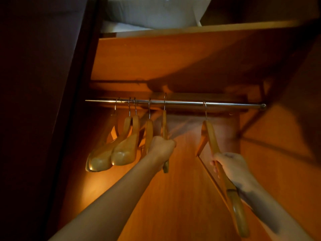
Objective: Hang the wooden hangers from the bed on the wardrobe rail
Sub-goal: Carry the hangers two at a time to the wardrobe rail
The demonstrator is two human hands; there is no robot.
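Observation:
A chrome wardrobe rail (225, 104) runs across the middle of the head view. Several wooden hangers (125, 150) hang from its left part. My left hand (161, 147) grips another wooden hanger (164, 124) whose hook sits over the rail just right of that group. My right hand (231, 165) grips a further wooden hanger (211, 134) by its near arm; its hook is over the rail further right, apart from the others. Both hangers are seen edge-on.
A wooden shelf (191, 29) above the rail carries a grey-white pillow (156, 13). The dark wardrobe door edge (74, 119) stands at the left. The wardrobe's side wall (286, 136) closes the right. The rail between the two held hangers is bare.

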